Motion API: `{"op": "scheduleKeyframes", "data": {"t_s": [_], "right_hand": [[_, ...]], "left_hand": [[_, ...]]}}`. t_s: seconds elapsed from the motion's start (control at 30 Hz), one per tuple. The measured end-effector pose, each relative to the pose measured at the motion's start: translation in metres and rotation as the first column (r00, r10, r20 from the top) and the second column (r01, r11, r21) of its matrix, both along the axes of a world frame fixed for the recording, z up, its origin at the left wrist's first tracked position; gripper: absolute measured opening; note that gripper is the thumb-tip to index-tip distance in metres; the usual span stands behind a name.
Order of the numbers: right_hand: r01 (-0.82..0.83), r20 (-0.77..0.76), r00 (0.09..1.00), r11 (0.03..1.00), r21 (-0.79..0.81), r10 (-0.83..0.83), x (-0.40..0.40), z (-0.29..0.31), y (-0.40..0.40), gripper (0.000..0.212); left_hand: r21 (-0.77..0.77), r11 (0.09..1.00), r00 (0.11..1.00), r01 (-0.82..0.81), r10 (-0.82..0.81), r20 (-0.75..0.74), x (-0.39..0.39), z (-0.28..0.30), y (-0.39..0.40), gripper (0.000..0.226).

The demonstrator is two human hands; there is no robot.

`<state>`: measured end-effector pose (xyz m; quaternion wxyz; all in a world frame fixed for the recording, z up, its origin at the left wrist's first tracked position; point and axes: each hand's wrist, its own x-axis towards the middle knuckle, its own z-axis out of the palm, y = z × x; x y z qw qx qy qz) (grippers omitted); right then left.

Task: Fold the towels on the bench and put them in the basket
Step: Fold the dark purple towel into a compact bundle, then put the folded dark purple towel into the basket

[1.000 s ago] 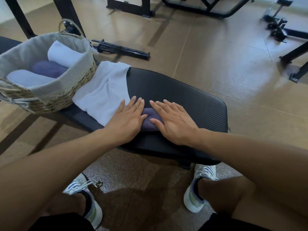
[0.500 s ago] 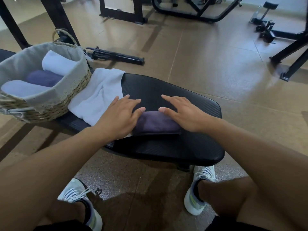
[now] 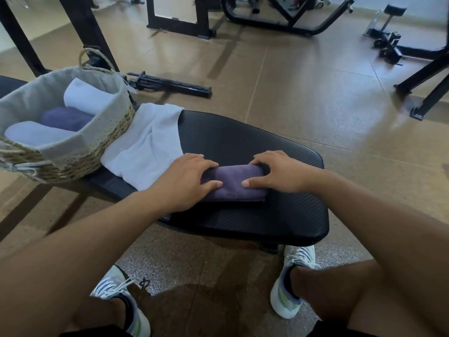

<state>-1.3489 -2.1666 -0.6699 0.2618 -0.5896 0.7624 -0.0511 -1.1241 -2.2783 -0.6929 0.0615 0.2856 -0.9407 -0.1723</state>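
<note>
Fingers [image 3: 192, 164] of both hands curl over the ends of the purple towel [image 3: 233, 182], clamping the roll so it cannot unwind.

It lies on the bench [image 3: 243, 139] beside an unfolded white towel [image 3: 145, 152]; the basket [image 3: 80, 152] at the left hand [image 3: 184, 181] side already holds three rolls, the right hand [image 3: 279, 173] farthest from it.

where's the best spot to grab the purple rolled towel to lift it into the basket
Grip the purple rolled towel at its two short ends, coming in from either side as the left hand and right hand already sit. It lies as a long roll across the bench, so squeezing both ends would probably keep it from unrolling on the way to the basket.
</note>
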Motion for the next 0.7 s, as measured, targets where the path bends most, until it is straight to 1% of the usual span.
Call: {"op": "scheduleKeyframes", "data": {"t_s": [0.07, 0.13, 0.2, 0.27, 0.37, 0.47, 0.53, 0.6, 0.7], "right_hand": [[0.013, 0.003, 1.0, 1.0, 0.004, -0.013, -0.002, 0.001, -0.001, 0.058], [0.045, 0.041, 0.998, 0.999, -0.027, -0.044, -0.002, 0.002, -0.001, 0.055], [0.082, 0.119, 0.991, 0.991, -0.105, -0.069, 0.0, 0.004, -0.001, 0.05], [0.12, 0.237, 0.969, 0.972, -0.203, -0.07, 0.003, 0.007, -0.001, 0.049], [0.208, 0.46, 0.887, 0.927, -0.312, -0.043, 0.008, 0.014, 0.0, 0.056], [0.306, 0.626, 0.779, 0.881, -0.362, -0.013, 0.02, 0.022, 0.003, 0.066], [0.319, 0.655, 0.755, 0.866, -0.385, 0.013, 0.028, 0.026, 0.005, 0.069], [0.308, 0.648, 0.761, 0.865, -0.396, 0.025, 0.036, 0.027, 0.008, 0.072], [0.299, 0.641, 0.767, 0.864, -0.404, 0.034, 0.044, 0.024, 0.008, 0.075]], "left_hand": [[-0.017, 1.0, 0.999, 0.012, -0.013, -0.035, 0.001, 0.004, 0.0, 0.05], [0.004, 1.0, 0.998, 0.018, -0.018, -0.055, 0.001, 0.007, 0.001, 0.049], [0.044, 0.999, 0.996, 0.01, -0.006, -0.085, 0.002, 0.009, 0.004, 0.048], [0.101, 0.995, 0.994, -0.001, 0.011, -0.106, 0.003, 0.011, 0.007, 0.047], [0.175, 0.985, 0.996, -0.007, 0.022, -0.089, 0.002, 0.016, 0.014, 0.049], [0.354, 0.935, 0.992, -0.03, 0.072, -0.108, 0.0, 0.019, 0.022, 0.047], [0.457, 0.89, 0.981, 0.008, 0.081, -0.174, 0.0, 0.019, 0.026, 0.047], [0.501, 0.864, 0.953, 0.05, 0.109, -0.283, 0.001, 0.021, 0.027, 0.047], [0.571, 0.819, 0.896, 0.059, 0.209, -0.393, 0.002, 0.027, 0.024, 0.032]]}}
